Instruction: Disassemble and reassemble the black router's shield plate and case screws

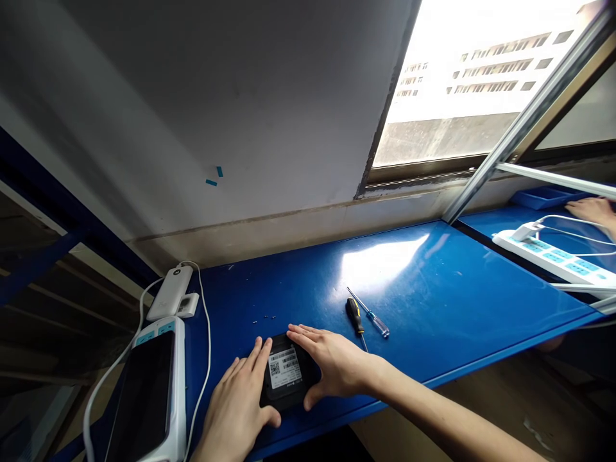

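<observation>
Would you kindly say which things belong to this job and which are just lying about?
Likely part of the job:
black device, between left hand and right hand
black-handled screwdriver
clear-handled screwdriver
tiny loose parts

Likely just lying about:
phone
white cable
nearer power strip

A flat, black, squarish plastic device (289, 373) lies on the glossy blue tabletop (283, 285), near its front edge, its white printed label (290, 368) with QR code (274, 369) facing up.

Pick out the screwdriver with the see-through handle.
The clear-handled screwdriver, farther from the right hand; the other, the black-and-yellow screwdriver, has an opaque handle.
</observation>
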{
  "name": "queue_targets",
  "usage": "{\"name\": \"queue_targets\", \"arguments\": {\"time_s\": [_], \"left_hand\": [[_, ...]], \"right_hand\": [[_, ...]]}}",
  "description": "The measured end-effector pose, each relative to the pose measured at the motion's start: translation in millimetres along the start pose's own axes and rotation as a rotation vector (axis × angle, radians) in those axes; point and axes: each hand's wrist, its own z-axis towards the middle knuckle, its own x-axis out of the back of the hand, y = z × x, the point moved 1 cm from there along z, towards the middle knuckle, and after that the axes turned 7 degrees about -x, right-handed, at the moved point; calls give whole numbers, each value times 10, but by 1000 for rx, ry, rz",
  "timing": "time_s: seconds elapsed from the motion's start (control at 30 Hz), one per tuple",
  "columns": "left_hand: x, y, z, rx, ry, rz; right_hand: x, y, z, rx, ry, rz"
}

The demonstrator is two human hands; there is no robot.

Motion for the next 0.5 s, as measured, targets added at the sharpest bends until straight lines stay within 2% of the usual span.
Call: {"name": "queue_targets", "arguments": {"time_s": [0.5], "left_hand": [[29,162,83,-13,-52,180]], "right_hand": [[-86,-84,104,-60,-36,-152]]}}
